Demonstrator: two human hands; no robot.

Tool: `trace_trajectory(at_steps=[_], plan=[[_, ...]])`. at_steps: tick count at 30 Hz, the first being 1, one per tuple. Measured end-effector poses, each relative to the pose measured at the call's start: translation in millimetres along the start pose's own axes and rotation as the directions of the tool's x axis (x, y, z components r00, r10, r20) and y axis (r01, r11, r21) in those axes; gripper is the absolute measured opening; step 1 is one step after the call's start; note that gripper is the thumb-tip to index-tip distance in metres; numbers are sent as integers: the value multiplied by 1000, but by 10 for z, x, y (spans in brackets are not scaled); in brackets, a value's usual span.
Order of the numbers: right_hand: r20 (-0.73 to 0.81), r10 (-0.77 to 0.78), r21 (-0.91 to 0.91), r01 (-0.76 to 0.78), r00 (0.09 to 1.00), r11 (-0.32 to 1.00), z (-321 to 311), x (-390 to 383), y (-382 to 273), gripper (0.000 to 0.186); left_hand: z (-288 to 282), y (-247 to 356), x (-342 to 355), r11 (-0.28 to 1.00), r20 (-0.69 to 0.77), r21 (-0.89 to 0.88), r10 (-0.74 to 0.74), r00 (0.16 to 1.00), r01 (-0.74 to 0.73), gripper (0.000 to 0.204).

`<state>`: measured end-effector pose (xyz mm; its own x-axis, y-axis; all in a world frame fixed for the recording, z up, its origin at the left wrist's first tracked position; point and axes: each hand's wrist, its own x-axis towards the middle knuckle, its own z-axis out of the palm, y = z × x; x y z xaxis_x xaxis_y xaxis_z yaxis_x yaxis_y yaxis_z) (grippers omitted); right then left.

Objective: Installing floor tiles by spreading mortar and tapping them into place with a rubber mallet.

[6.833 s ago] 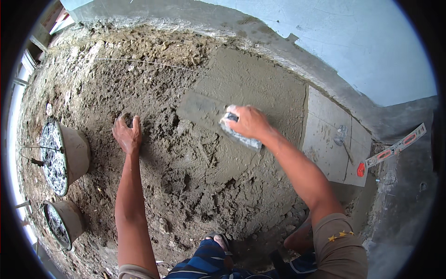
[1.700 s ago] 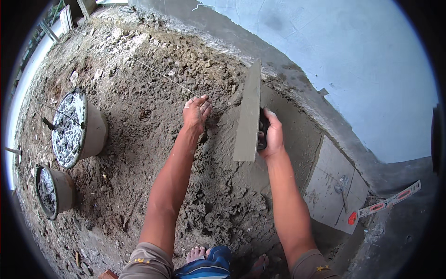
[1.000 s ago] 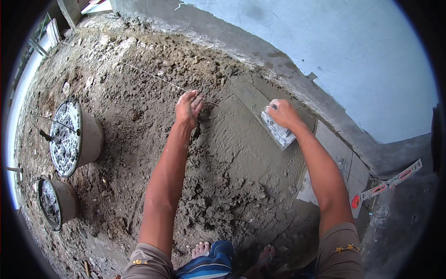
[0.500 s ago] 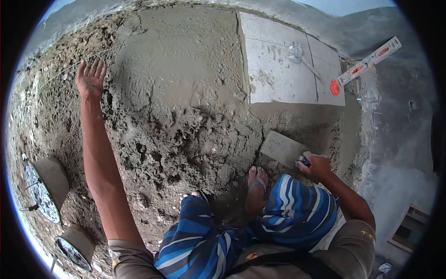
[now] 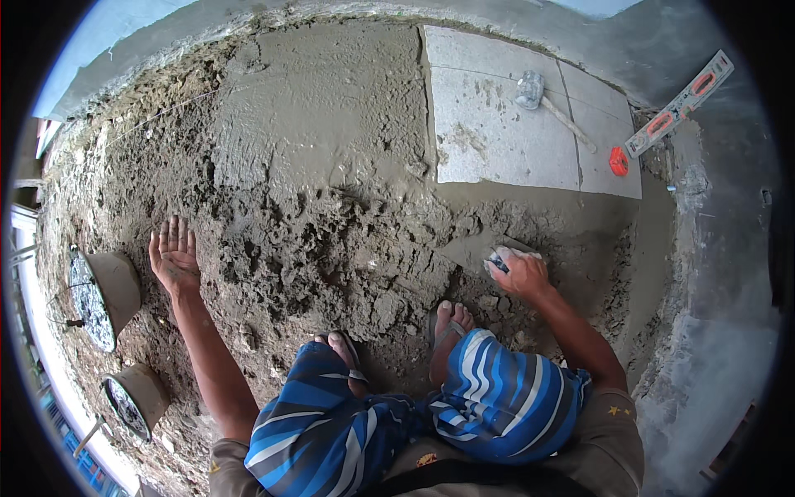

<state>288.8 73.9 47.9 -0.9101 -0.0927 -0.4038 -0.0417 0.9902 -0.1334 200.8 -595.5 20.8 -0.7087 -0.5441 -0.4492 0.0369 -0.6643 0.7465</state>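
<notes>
My right hand [image 5: 522,272] is closed round the dark handle of a flat plastering trowel [image 5: 464,250]. The trowel's blade is tilted and lies against the grey mortar [image 5: 356,240], just below the front edge of the light tiles [image 5: 497,149]. Part of the blade is hidden behind my hand. My left hand [image 5: 175,255] is held out at the left with its palm up and fingers stretched, dirty and holding nothing. Loose, lumpy mortar lies between the two hands. Farther off, a smoothed patch of wet mortar [image 5: 323,99] meets the tiles' left edge.
On the tiles rest a mallet [image 5: 530,89] and a red tape measure [image 5: 618,161]. A spirit level [image 5: 681,103] leans out past their right side. Two buckets [image 5: 122,290] [image 5: 151,391] stand at the left. A string [image 5: 166,114] runs over the rough ground.
My right hand has moved left and away from me with the trowel, its blade now lower against the mortar. My left hand has come back toward me, still open.
</notes>
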Motion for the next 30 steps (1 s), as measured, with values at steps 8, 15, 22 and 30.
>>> trace_trajectory(at_steps=[8, 15, 22, 30], plan=[[10, -102, 70, 101, 995, 992, 5, 108, -336, 43, 168, -296, 227, 999, -90, -30, 27, 996, -30, 59], [-162, -152, -24, 150, 975, 988, -235, -334, -500, 41, 271, -214, 767, 993, 6, 118, 14, 1000, -14, 56], [-296, -403, 62, 438, 866, 897, -1287, 352, -1575, 37, 572, -209, 1754, 992, 18, 124, -28, 999, 25, 74], [-83, -384, 955, 184, 919, 234, -1780, 1995, -3268, 32, 1329, -425, 2610, 998, 190, 60, -46, 981, 35, 71]])
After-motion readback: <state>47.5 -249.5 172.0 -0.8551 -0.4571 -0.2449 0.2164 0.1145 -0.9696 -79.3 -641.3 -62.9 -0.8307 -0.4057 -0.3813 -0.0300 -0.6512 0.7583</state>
